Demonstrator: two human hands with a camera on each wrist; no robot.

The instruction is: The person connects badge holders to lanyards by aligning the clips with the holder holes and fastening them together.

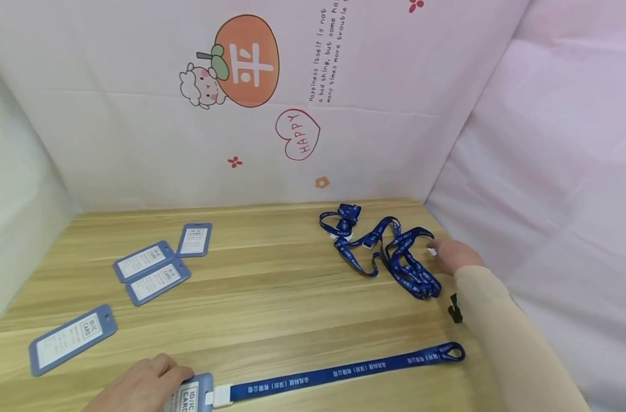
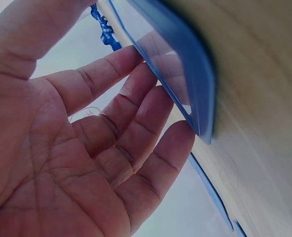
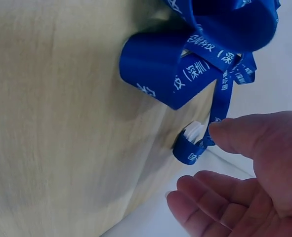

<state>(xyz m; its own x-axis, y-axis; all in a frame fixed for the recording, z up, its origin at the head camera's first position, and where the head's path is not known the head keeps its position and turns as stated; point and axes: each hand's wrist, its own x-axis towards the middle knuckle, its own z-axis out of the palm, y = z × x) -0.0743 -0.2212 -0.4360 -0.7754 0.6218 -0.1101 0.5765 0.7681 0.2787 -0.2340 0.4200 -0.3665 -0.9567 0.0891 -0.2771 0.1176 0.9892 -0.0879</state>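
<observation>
In the head view, my left hand (image 1: 140, 386) lies at the front edge, its fingers on a blue ID card holder (image 1: 206, 384). The left wrist view shows those fingertips resting along the edge of the holder (image 2: 197, 74), slightly bent; the thumb's tip is out of frame. A blue lanyard (image 1: 344, 372) with a white end piece (image 1: 222, 395) stretches rightward from that holder. My right hand (image 1: 456, 256) reaches to the heap of blue lanyards (image 1: 411, 272), beside a white piece (image 3: 192, 132). Its thumb and fingers stand apart in the right wrist view.
Several more blue card holders (image 1: 73, 339) lie on the left of the wooden table (image 1: 272, 297). A small dark object (image 1: 454, 309) sits by the right forearm. A printed white cloth (image 1: 153, 143) stands behind, and pale cloth walls (image 1: 565, 143) close the sides.
</observation>
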